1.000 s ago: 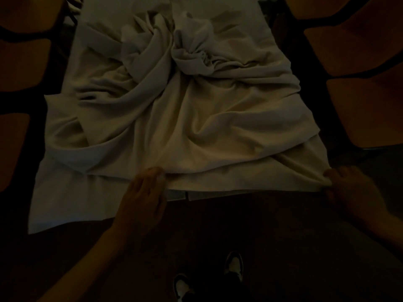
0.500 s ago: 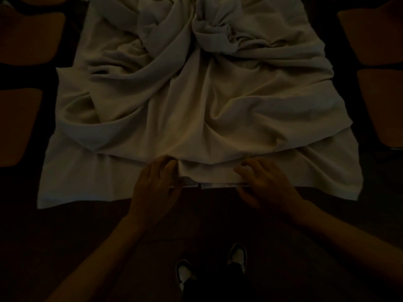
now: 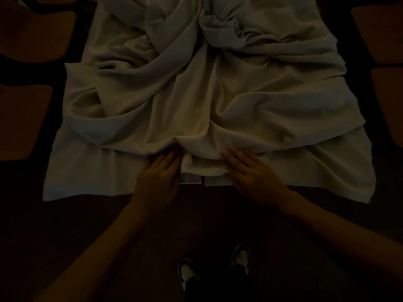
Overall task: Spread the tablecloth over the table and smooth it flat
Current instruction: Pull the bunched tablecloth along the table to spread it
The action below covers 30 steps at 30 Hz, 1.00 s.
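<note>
A cream tablecloth (image 3: 218, 101) lies over the table in deep rumpled folds, with a twisted knot of fabric at the far middle. Its near hem hangs flatter at both corners. My left hand (image 3: 159, 177) is at the middle of the near edge, its fingertips pinching the fold that gathers there. My right hand (image 3: 253, 173) lies flat on the cloth just to the right, fingers apart. Between the hands two pale strips (image 3: 202, 179) show under the hem. The table itself is hidden by the cloth.
Brown chair seats stand along both sides: two on the left (image 3: 32, 29) (image 3: 21, 120), two on the right (image 3: 379, 33) (image 3: 390, 105). My shoes (image 3: 241, 256) are on the dark floor below the table's near edge. The light is very dim.
My right hand left the near right corner and came to the middle of the hem beside my left hand. The left hand stayed in place, and the fold between them bunched up.
</note>
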{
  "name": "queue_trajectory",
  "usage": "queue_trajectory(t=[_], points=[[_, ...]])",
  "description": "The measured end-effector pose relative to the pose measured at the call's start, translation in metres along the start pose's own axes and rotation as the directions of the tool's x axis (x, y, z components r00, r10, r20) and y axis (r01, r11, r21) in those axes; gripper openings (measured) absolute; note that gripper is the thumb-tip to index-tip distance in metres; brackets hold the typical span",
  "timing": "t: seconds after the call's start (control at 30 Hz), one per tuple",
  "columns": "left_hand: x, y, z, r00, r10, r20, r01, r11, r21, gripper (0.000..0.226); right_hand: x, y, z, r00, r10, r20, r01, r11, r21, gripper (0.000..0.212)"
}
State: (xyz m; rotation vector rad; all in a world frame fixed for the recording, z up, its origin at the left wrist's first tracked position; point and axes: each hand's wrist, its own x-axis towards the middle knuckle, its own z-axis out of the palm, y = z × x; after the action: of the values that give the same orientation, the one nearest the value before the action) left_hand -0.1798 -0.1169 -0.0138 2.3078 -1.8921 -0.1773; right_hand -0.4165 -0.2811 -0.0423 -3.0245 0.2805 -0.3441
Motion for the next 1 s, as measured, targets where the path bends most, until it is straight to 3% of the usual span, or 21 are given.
queue_trajectory(t=[0.17,0.3,0.53,0.63,0.73,0.9,1.0], points=[[-0.01,0.016,0.005,0.994,-0.093,0.05,0.094,0.996,-0.014,0.088,-0.008,-0.006,-0.015,0.998,-0.035,-0.056,0.039,0.996,0.075,0.037],[-0.011,0.026,0.009,0.991,-0.135,0.026,0.135,0.991,-0.008,0.077,-0.014,-0.019,-0.026,0.995,-0.031,-0.093,0.04,0.994,0.099,0.038],[-0.026,0.024,0.009,0.987,-0.156,0.045,0.156,0.988,0.019,0.059,-0.043,-0.04,-0.029,1.0,-0.014,-0.023,0.016,0.995,0.097,0.038],[-0.05,0.025,0.009,0.993,-0.082,0.084,0.075,0.994,0.083,0.068,-0.052,-0.056,-0.033,0.999,0.0,-0.032,0.003,0.997,0.08,0.043],[-0.063,0.028,0.01,0.991,-0.092,0.099,0.084,0.993,0.088,0.087,-0.06,-0.079,-0.034,0.998,-0.009,-0.06,0.015,0.995,0.094,0.039],[-0.055,0.038,0.005,0.998,-0.054,-0.034,0.055,0.998,0.029,0.059,-0.079,-0.096,-0.033,0.998,-0.01,-0.069,0.016,0.997,0.081,0.036],[-0.074,0.044,0.006,0.998,0.05,-0.047,-0.048,0.998,0.05,0.051,-0.094,-0.1,-0.034,0.996,-0.01,-0.091,0.015,0.999,0.047,0.033]])
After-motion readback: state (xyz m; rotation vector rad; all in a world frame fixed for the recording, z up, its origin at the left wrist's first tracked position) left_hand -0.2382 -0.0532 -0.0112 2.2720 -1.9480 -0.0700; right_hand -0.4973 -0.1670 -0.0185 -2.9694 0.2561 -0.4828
